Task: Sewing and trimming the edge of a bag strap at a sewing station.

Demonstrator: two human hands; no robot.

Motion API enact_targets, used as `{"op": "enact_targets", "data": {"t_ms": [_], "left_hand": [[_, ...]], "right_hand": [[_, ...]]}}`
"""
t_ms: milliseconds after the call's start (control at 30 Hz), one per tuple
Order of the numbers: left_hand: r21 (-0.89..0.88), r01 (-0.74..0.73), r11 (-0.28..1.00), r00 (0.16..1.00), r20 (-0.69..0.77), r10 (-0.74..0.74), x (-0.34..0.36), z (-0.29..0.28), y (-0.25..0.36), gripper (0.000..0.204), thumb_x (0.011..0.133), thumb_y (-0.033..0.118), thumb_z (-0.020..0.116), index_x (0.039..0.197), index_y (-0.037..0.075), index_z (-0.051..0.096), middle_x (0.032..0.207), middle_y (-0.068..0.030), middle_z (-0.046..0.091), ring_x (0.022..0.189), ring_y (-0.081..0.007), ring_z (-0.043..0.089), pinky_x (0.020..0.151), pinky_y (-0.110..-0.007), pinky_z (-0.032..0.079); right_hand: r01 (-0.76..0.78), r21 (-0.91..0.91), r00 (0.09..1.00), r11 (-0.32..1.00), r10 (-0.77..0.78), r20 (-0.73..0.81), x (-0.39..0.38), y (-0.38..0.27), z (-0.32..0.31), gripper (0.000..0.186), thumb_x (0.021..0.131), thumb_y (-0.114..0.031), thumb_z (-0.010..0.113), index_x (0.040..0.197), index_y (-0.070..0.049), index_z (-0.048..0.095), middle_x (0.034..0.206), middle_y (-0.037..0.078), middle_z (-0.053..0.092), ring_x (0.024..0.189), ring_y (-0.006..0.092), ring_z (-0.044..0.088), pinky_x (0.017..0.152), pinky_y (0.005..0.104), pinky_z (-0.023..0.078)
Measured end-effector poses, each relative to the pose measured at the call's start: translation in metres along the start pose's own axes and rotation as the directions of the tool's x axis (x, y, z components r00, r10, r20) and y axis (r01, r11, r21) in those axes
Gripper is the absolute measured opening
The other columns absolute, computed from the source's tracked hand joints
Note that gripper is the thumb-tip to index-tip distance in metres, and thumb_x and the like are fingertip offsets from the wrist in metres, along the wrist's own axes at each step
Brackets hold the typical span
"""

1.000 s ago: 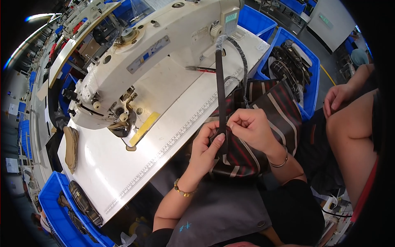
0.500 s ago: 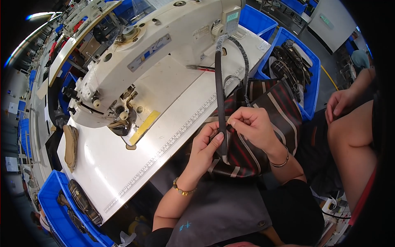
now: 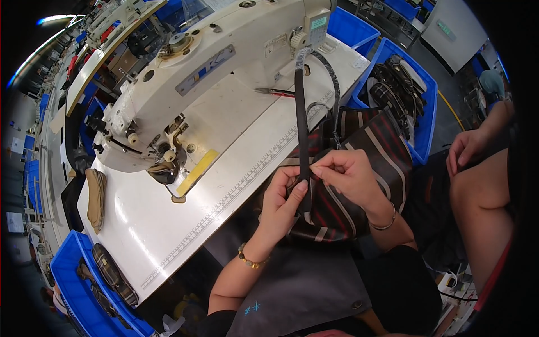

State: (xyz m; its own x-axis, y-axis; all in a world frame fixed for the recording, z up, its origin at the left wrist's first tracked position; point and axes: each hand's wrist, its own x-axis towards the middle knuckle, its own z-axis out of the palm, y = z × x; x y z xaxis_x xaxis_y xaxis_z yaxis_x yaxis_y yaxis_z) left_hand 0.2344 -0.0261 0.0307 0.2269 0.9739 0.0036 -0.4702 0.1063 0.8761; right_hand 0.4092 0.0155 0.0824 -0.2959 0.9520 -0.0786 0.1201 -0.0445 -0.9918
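Barely any change, work stuck at the same strap [image 3: 302,123] spot
Left hand [image 3: 282,195] stayed clamped on it over the bag [image 3: 387,150]; right hand [image 3: 353,175] pinched together beside it, couldn't tell on what.

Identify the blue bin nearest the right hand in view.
The right-side bin, past the table's right end, holding dark plaid pieces. The upper bin beyond the sewing machine and the lower-left bin show farther from the right hand.
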Motion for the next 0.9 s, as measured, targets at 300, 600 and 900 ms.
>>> {"op": "enact_targets", "data": {"t_ms": [300, 600, 900], "left_hand": [[0.611, -0.082, 0.788, 0.983, -0.082, 0.165, -0.006, 0.006, -0.002, 0.025, 0.094, 0.008, 0.063, 0.119, 0.004, 0.061, 0.101, -0.0055, 0.067, 0.095, -0.0194, 0.058, 0.085, -0.033, 0.046], [0.559, -0.131, 0.819, 0.985, -0.018, 0.17, -0.011, 0.015, 0.004, 0.026, 0.096, 0.008, 0.06, 0.122, 0.002, 0.058, 0.105, -0.0097, 0.067, 0.096, -0.0185, 0.062, 0.086, -0.029, 0.047], [0.118, -0.059, 0.991, 0.994, 0.103, 0.047, -0.018, 0.002, 0.014, 0.028, 0.104, 0.012, 0.049, 0.128, -0.002, 0.05, 0.117, -0.0051, 0.062, 0.106, -0.0087, 0.056, 0.095, -0.025, 0.045]], "right_hand": [[0.148, -0.271, 0.985, 0.951, -0.166, -0.044, -0.008, 0.001, 0.005, 0.005, 0.086, -0.002, 0.068, 0.083, 0.003, 0.069, 0.062, 0.002, 0.06, 0.054, 0.0022, 0.05, 0.048, 0.0206, 0.037], [0.155, -0.263, 0.982, 0.952, -0.179, -0.068, -0.016, 0.002, 0.007, 0.004, 0.078, 0.001, 0.068, 0.076, 0.001, 0.065, 0.063, 0.001, 0.061, 0.054, 0.0014, 0.053, 0.048, 0.0192, 0.039], [0.186, -0.248, 0.959, 0.951, -0.231, -0.164, -0.028, -0.007, -0.002, 0.004, 0.082, 0.003, 0.067, 0.078, 0.002, 0.067, 0.065, 0.0, 0.061, 0.056, 0.0007, 0.053, 0.049, 0.0177, 0.039]]}}
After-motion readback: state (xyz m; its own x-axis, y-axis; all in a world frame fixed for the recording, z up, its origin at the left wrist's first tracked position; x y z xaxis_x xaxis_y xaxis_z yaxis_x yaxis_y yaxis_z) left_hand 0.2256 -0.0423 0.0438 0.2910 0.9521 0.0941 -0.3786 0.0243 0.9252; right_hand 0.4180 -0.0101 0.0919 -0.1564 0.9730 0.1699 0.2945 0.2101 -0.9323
